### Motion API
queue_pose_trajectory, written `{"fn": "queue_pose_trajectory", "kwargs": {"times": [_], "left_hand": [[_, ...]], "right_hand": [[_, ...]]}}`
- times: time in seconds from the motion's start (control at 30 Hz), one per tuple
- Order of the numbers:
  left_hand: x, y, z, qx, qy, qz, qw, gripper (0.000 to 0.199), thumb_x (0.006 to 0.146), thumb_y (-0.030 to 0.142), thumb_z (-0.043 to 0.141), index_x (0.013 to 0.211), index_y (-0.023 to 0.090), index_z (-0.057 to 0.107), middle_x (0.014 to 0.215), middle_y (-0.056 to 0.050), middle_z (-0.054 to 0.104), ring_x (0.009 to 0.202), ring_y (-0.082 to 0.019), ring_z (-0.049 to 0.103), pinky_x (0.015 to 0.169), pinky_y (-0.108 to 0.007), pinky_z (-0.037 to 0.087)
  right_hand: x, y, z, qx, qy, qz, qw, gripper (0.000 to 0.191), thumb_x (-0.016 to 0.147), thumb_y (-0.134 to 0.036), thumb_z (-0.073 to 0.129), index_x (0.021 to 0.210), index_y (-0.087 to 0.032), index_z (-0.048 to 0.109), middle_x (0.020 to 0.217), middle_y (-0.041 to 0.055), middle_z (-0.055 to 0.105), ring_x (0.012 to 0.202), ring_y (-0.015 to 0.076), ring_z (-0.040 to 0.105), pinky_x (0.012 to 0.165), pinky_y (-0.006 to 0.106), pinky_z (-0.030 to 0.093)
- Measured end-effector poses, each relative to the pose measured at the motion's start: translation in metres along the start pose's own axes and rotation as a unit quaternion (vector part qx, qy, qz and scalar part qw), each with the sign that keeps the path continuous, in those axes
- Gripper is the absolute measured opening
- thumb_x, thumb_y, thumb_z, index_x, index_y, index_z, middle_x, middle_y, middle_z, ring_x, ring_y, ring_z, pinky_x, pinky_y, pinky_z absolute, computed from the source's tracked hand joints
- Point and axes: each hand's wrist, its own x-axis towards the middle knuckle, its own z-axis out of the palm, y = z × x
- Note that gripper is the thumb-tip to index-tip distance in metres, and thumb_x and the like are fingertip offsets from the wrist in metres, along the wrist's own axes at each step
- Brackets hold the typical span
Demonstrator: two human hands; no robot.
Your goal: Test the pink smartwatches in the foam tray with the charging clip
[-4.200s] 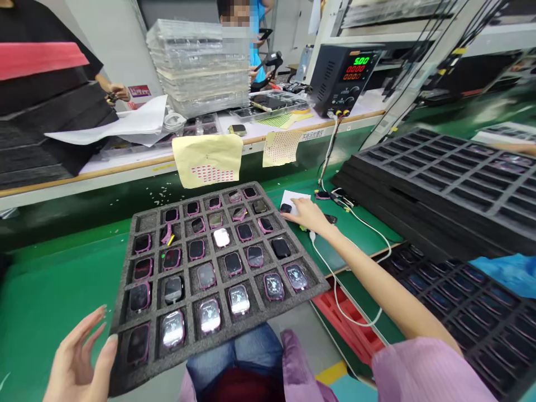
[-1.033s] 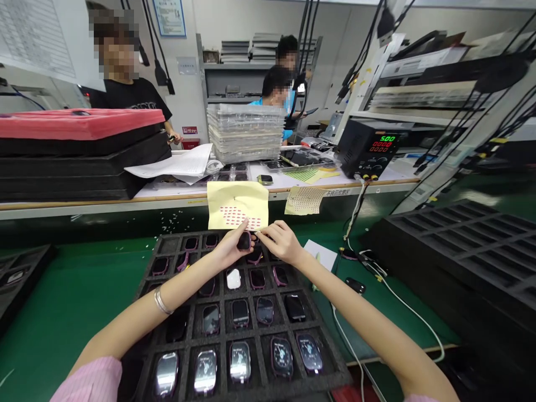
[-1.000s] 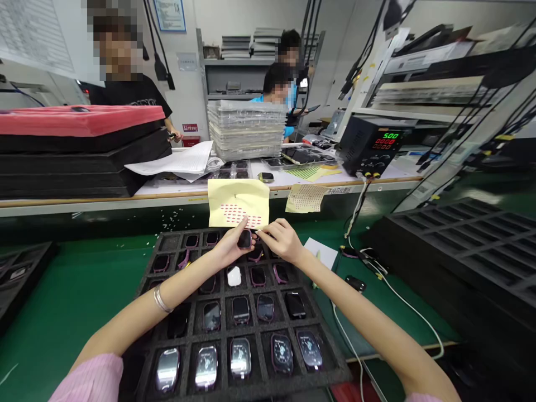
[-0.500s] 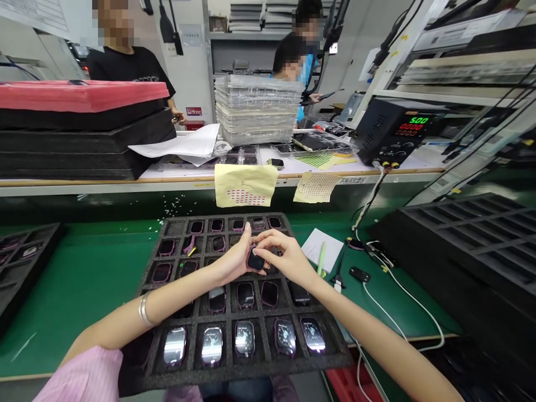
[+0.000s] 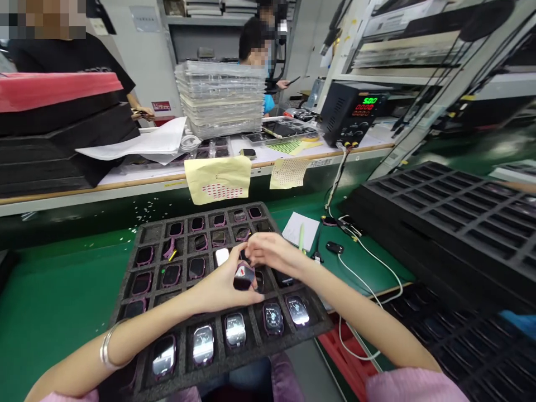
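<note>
A black foam tray (image 5: 180, 381) with rows of purple-framed watches lies in front of me. My left hand (image 5: 228, 282) holds one watch (image 5: 244, 276) above the tray, its thumb and fingers around the frame. A small red mark shows on that watch's screen. Just behind and right of it is my right hand (image 5: 272, 254), fingers bent together near the watch; what they pinch, if anything, is hidden. Several watches in the front row, such as the one at front right (image 5: 273, 319), show lit faces.
White paper (image 5: 300, 230) with a green pen lies right of the tray, beside a small black device (image 5: 335, 247) and white cables. Black trays (image 5: 419, 223) stand at right. A power supply (image 5: 352, 114) and people are behind.
The view has swung right. My left hand has turned the watch and spread its thumb toward the right. My right hand has shifted off the watch's face, fingers curled behind it.
</note>
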Motion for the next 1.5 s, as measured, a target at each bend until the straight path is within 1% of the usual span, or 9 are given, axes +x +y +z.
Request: {"fn": "queue_pose_trajectory", "kwargs": {"times": [0.2,0.37,0.5,0.6,0.7,0.87,1.07,1.2,1.5], "left_hand": [[-0.014,-0.006,-0.005,0.198,0.004,-0.043,0.979,0.044,0.075,0.017,0.059,0.113,0.017,0.038,0.094,-0.004,0.056,0.087,-0.021,0.056,0.081,-0.037,0.046],[-0.008,-0.024,-0.011,0.26,0.002,0.01,0.966,0.039,0.077,0.015,0.057,0.114,0.017,0.047,0.113,-0.011,0.055,0.099,-0.024,0.056,0.083,-0.037,0.047],[-0.004,-0.028,-0.014,0.226,0.012,0.005,0.974,0.059,0.075,0.013,0.059,0.129,0.02,0.037,0.115,-0.01,0.058,0.091,-0.022,0.059,0.074,-0.033,0.048],[-0.006,-0.029,-0.015,0.19,0.002,0.001,0.982,0.045,0.076,0.012,0.056,0.118,0.02,0.042,0.1,-0.005,0.061,0.076,-0.018,0.058,0.069,-0.032,0.047],[-0.01,-0.032,-0.014,0.216,-0.011,0.028,0.976,0.035,0.078,0.011,0.052,0.112,0.02,0.047,0.102,-0.006,0.057,0.085,-0.019,0.057,0.073,-0.033,0.048],[-0.011,-0.036,-0.007,0.234,-0.058,0.038,0.97,0.036,0.085,0.023,0.056,0.119,0.021,0.044,0.113,-0.008,0.048,0.077,-0.016,0.055,0.072,-0.034,0.051],[-0.006,-0.048,-0.005,0.217,0.017,0.038,0.975,0.036,0.085,0.036,0.063,0.113,0.02,0.045,0.105,-0.007,0.056,0.087,-0.022,0.059,0.074,-0.035,0.049],[-0.004,-0.053,-0.008,0.2,0.022,0.032,0.979,0.033,0.083,0.041,0.066,0.102,0.02,0.05,0.096,-0.004,0.056,0.072,-0.017,0.055,0.063,-0.028,0.046],[0.0,-0.055,-0.014,0.188,0.001,0.038,0.982,0.034,0.08,0.041,0.069,0.098,0.02,0.049,0.092,-0.002,0.055,0.076,-0.017,0.051,0.065,-0.027,0.041]], "right_hand": [[0.004,0.063,-0.081,-0.176,0.175,0.135,0.959,0.026,0.096,-0.035,0.056,0.109,-0.013,0.06,0.113,0.0106,0.061,0.1,0.0238,0.061,0.086,0.042,0.051],[-0.003,0.107,-0.099,-0.236,0.183,0.185,0.936,0.028,0.094,-0.03,0.06,0.117,-0.014,0.057,0.113,0.0083,0.06,0.095,0.022,0.062,0.082,0.042,0.054],[-0.006,0.1,-0.109,-0.206,0.184,0.15,0.949,0.033,0.093,-0.023,0.056,0.124,-0.012,0.052,0.089,0.0069,0.067,0.072,0.0193,0.067,0.071,0.036,0.056],[-0.014,0.076,-0.114,-0.15,0.182,0.103,0.966,0.054,0.086,-0.02,0.057,0.136,-0.014,0.038,0.092,0.0085,0.069,0.08,0.0229,0.07,0.072,0.036,0.058],[-0.027,0.045,-0.102,-0.038,0.179,0.0,0.983,0.052,0.074,-0.026,0.074,0.119,-0.022,0.049,0.103,0.0074,0.07,0.095,0.0254,0.068,0.082,0.038,0.056],[-0.042,0.01,-0.046,0.098,0.176,-0.091,0.975,0.033,0.091,-0.055,0.055,0.096,-0.022,0.059,0.084,0.0065,0.071,0.065,0.0188,0.066,0.064,0.034,0.054],[-0.043,0.016,0.01,0.149,0.007,-0.034,0.988,0.044,0.095,-0.051,0.047,0.093,-0.014,0.072,0.066,0.0034,0.064,0.045,0.0106,0.05,0.045,0.025,0.04],[-0.037,0.026,0.023,0.208,0.01,0.04,0.977,0.028,0.088,-0.035,0.058,0.104,-0.014,0.067,0.066,0.0014,0.066,0.038,0.0086,0.047,0.037,0.022,0.036],[-0.036,0.015,0.033,0.156,0.009,0.068,0.985,0.016,0.073,-0.029,0.076,0.075,-0.016,0.067,0.058,0.0002,0.064,0.043,0.0104,0.052,0.039,0.02,0.039]]}}
